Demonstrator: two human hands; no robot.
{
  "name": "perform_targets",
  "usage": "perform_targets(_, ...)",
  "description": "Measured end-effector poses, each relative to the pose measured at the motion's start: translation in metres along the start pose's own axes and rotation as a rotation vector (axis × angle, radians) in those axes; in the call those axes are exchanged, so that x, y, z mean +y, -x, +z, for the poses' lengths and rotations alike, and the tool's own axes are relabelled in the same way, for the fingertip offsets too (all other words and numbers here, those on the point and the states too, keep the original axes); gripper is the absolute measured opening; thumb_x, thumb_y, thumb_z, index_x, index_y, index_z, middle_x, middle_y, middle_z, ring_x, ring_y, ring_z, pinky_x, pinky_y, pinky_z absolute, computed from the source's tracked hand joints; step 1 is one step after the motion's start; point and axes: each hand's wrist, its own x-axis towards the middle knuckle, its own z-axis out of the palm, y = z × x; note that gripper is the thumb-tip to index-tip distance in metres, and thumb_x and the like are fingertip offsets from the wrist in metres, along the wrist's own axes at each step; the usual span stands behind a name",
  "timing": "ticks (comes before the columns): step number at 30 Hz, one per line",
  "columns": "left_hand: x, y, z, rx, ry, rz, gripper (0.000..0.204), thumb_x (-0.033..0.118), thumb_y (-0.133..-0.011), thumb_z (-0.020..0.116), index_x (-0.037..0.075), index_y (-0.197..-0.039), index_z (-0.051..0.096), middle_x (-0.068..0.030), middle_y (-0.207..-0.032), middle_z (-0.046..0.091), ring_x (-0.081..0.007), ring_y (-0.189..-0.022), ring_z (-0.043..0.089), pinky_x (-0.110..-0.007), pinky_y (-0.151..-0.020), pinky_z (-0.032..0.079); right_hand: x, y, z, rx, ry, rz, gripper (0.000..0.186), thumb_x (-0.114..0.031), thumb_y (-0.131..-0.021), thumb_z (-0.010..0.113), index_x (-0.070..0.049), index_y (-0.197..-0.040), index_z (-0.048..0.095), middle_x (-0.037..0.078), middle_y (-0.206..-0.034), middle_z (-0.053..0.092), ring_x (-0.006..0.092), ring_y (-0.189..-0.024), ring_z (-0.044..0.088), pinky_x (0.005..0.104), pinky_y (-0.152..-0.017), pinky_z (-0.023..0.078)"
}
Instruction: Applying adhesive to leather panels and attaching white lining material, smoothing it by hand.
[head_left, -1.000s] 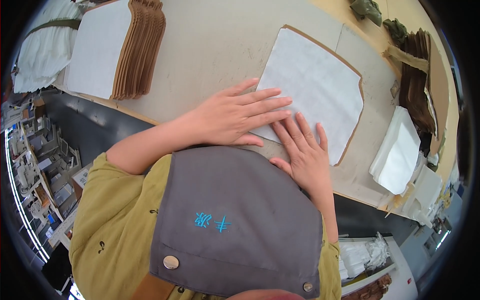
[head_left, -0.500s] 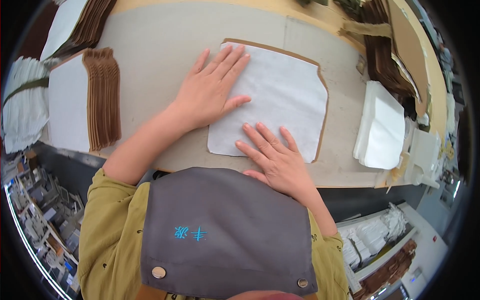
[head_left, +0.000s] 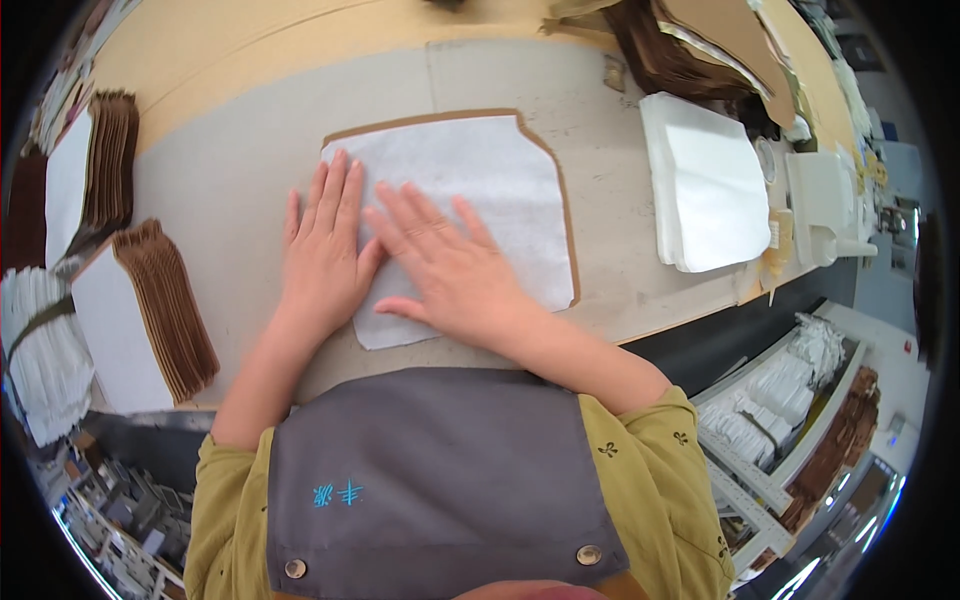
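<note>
A white sheet of thin fabric-like material [head_left: 505,225] lies flat over a brown piece [head_left: 420,120] of nearly the same outline, whose edge shows along the far and right sides. My left hand [head_left: 325,245] rests flat at the sheet's left side, fingers stretched toward the far left corner. Across the sheet's middle lies my right hand [head_left: 455,275], palm down with fingers spread, its fingertips close to my left hand. Neither hand grips anything.
Stacked brown pieces topped with white [head_left: 125,320] stand at the left, beside a strapped white bundle [head_left: 45,350]. To the right are white sheets [head_left: 705,190], a white plastic holder [head_left: 825,195] and a dark brown stack [head_left: 680,60]. Below the worktable's right edge is a loaded shelf [head_left: 770,410].
My right hand has moved from the sheet's near edge up and left to its middle, close to my left hand. The view has shifted, so the table appears turned.
</note>
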Motion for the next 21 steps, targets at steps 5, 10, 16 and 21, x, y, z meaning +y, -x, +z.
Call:
perform_targets(5, 0.004, 0.000, -0.001, -0.008, 0.005, 0.003, 0.075, 0.035, -0.097, 0.061, 0.004, -0.158, 0.030, -0.0132, -0.168, 0.023, -0.0310, -0.155, 0.023, -0.054, -0.123, 0.016, 0.023, -0.001, 0.004, -0.007, 0.008, 0.073, 0.090, -0.061, -0.093, 0.058, -0.013, -0.161, 0.024, 0.006, -0.169, 0.020, 0.0226, -0.156, 0.018, 0.0505, -0.124, 0.015)
perform_targets(10, 0.003, -0.001, -0.004, -0.010, 0.018, -0.014, 0.077, 0.037, -0.097, 0.060, 0.003, -0.159, 0.029, -0.0147, -0.168, 0.021, -0.0313, -0.155, 0.022, -0.053, -0.123, 0.016, 0.067, 0.027, -0.024, 0.032, 0.196, 0.460, 0.096, -0.066, -0.091, 0.057, -0.010, -0.161, 0.023, 0.008, -0.170, 0.016, 0.0233, -0.156, 0.016, 0.0540, -0.124, 0.013)
perform_targets(16, -0.007, -0.017, -0.010, 0.037, 0.059, -0.076, 0.082, 0.040, -0.097, 0.060, 0.002, -0.160, 0.024, -0.0146, -0.169, 0.018, -0.0309, -0.155, 0.021, -0.053, -0.124, 0.015, 0.061, 0.005, -0.027, 0.102, 0.222, 0.364, 0.097, -0.064, -0.090, 0.060, -0.009, -0.161, 0.025, 0.008, -0.169, 0.021, 0.0238, -0.156, 0.020, 0.0544, -0.122, 0.018)
perform_targets(21, -0.009, -0.022, -0.005, -0.046, -0.004, -0.085, 0.086, 0.047, -0.096, 0.060, 0.003, -0.160, 0.024, -0.0150, -0.168, 0.023, -0.0304, -0.156, 0.021, -0.054, -0.124, 0.015, 0.044, -0.024, -0.026, -0.019, 0.172, 0.109, 0.095, -0.061, -0.086, 0.065, -0.011, -0.159, 0.030, 0.006, -0.168, 0.026, 0.0230, -0.154, 0.026, 0.0517, -0.123, 0.019)
